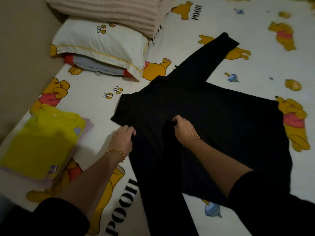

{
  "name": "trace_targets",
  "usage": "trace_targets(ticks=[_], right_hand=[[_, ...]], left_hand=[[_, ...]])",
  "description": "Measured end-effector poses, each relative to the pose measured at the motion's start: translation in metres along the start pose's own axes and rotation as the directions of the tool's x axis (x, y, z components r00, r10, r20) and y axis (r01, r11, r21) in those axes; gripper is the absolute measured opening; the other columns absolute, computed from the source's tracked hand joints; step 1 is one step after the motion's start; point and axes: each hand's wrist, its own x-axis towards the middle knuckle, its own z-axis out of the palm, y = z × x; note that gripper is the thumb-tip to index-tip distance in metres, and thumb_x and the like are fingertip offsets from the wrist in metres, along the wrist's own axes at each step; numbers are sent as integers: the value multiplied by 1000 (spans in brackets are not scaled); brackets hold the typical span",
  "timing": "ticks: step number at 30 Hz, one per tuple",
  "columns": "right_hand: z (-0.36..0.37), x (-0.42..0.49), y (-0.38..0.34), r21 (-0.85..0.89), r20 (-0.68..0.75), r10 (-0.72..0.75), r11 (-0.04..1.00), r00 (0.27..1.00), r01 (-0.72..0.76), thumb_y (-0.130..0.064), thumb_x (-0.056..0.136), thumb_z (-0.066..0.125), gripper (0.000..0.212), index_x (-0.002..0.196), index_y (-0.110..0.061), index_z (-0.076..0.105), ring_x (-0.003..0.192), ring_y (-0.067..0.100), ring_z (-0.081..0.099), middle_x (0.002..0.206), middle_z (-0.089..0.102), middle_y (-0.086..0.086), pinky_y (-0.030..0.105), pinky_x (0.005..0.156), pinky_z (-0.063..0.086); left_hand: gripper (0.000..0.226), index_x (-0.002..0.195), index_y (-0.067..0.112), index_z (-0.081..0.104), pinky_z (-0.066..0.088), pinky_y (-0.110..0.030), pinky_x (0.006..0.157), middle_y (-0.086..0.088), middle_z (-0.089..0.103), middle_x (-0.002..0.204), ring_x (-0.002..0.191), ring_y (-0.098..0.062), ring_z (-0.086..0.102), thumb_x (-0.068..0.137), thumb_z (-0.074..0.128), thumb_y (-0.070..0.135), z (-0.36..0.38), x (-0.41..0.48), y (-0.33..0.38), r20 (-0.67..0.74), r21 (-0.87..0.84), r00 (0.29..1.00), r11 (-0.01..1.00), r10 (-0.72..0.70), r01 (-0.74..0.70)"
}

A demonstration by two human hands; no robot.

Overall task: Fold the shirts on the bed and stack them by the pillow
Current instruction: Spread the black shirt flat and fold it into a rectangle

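Note:
A black long-sleeved shirt (213,116) lies spread flat on the bed, one sleeve stretched toward the far right, the other running down toward me. My left hand (123,138) pinches the shirt's left edge near the shoulder. My right hand (183,127) grips a fold of the near sleeve at the shirt's middle. A folded yellow shirt (42,142) lies on top of a small stack at the left, in front of the white pillow (102,43).
The bed sheet (255,68) is white with yellow bear prints. A ribbed pink blanket (115,12) rests on the pillow at the top. Folded grey and red fabric (95,65) sticks out under the pillow. A beige wall (20,48) borders the bed's left side.

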Motion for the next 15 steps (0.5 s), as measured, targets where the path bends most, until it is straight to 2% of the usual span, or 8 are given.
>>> trace_targets(ticks=[7, 11, 15], right_hand=[[-7, -116, 70, -3, 13, 61, 998, 998, -61, -10, 94, 47, 25, 119, -12, 53, 106, 25, 53, 116, 55, 10, 38, 89, 48], [2, -169, 107, -3, 4, 57, 998, 998, -57, -10, 89, 52, 26, 115, -13, 53, 104, 26, 52, 111, 55, 9, 37, 89, 46], [19, -209, 128, -142, 74, 77, 988, 994, -66, -26, 77, 64, 48, 121, -23, 44, 110, 19, 43, 115, 45, -2, 37, 94, 41]], left_hand=[[38, 107, 20, 52, 41, -31, 88, -1, 50, 110, 107, -19, 48, 76, 60, 0, 25, -78, 43, 214, 117, 975, 990, 53, -80], [47, 115, 22, 47, 43, -29, 83, 2, 48, 113, 108, -17, 49, 75, 68, 11, 32, -103, 43, 308, 167, 950, 979, 59, -115], [63, 126, 23, 40, 41, -29, 84, 1, 41, 123, 112, -17, 45, 72, 70, 16, 46, -108, 41, 460, 330, 874, 884, 157, -332]])
